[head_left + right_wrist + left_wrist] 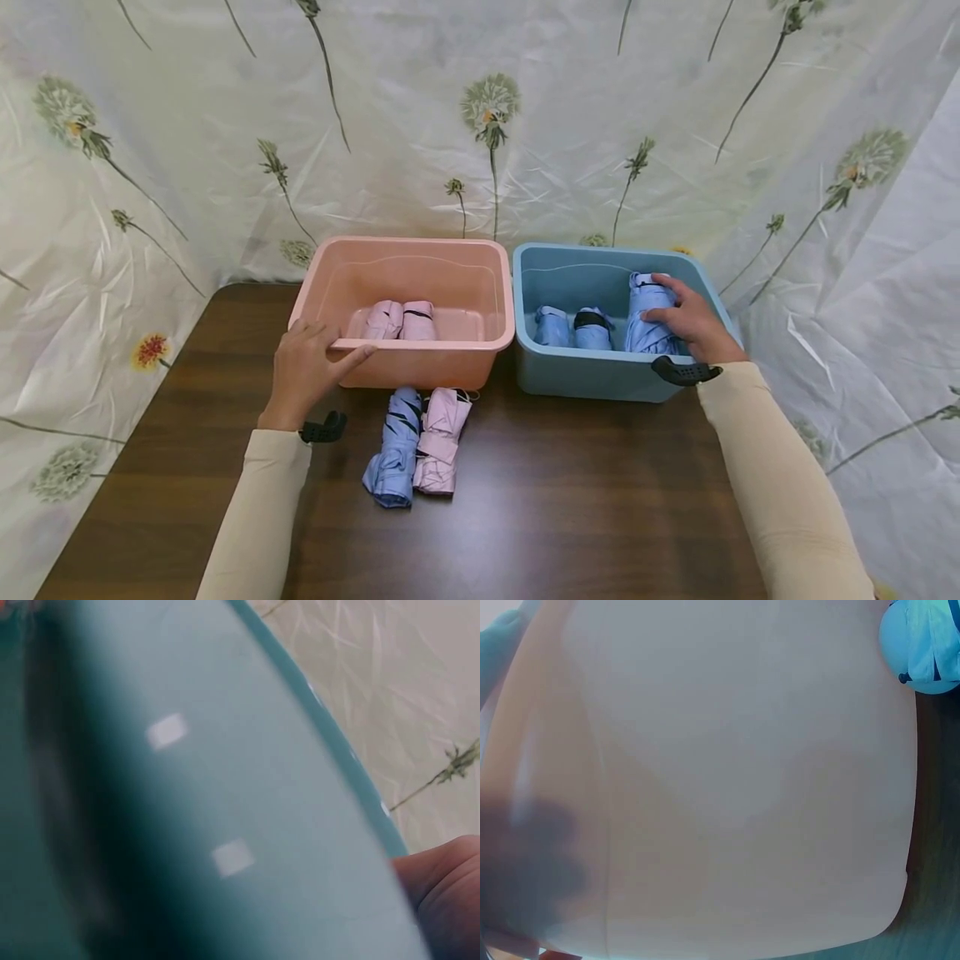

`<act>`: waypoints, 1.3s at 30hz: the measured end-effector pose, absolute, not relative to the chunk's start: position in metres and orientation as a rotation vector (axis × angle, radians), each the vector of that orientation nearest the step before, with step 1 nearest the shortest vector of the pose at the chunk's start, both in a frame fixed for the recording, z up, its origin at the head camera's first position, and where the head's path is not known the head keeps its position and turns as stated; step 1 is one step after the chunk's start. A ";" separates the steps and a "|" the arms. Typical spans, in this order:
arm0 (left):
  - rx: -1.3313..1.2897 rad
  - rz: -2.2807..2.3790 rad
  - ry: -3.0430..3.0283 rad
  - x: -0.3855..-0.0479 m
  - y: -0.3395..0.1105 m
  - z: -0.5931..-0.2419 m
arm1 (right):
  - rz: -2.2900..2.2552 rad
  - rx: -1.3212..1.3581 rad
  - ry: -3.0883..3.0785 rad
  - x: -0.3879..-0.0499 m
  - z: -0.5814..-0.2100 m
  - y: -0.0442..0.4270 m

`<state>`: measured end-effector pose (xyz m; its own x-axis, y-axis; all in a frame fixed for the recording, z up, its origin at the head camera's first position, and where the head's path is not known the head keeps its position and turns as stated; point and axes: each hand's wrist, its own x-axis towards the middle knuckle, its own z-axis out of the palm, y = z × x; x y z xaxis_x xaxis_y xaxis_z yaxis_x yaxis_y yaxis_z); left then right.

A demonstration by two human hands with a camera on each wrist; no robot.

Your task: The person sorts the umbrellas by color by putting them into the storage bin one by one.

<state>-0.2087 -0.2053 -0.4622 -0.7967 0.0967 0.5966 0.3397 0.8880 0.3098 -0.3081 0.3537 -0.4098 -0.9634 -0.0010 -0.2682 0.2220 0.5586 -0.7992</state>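
Observation:
In the head view my right hand (686, 319) grips a folded blue umbrella (647, 312) at the right side inside the blue bin (585, 367). Two more blue umbrellas (552, 327) lie in that bin to its left. My left hand (303, 371) rests on the front left rim of the pink bin (420, 367), its fingers over the edge and thumb along the front. Two pink umbrellas (418, 322) lie inside. The left wrist view is filled by the pink bin's wall (742, 825); the right wrist view shows the blue bin's wall (225, 765) and part of my right hand (446, 889).
On the brown table (540, 500), in front of the pink bin, a blue umbrella (397, 450) and a pink umbrella (442, 442) lie side by side. The two bins stand next to each other at the back, before a flowered curtain (555, 125).

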 end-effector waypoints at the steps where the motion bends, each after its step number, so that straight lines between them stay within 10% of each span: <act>1: -0.313 -0.542 -2.465 -0.209 -0.205 -0.462 | -1.354 0.181 2.559 -0.308 -0.410 0.354; 39: -0.305 -0.556 -2.477 -0.208 -0.204 -0.461 | -1.303 0.274 2.633 -0.305 -0.412 0.350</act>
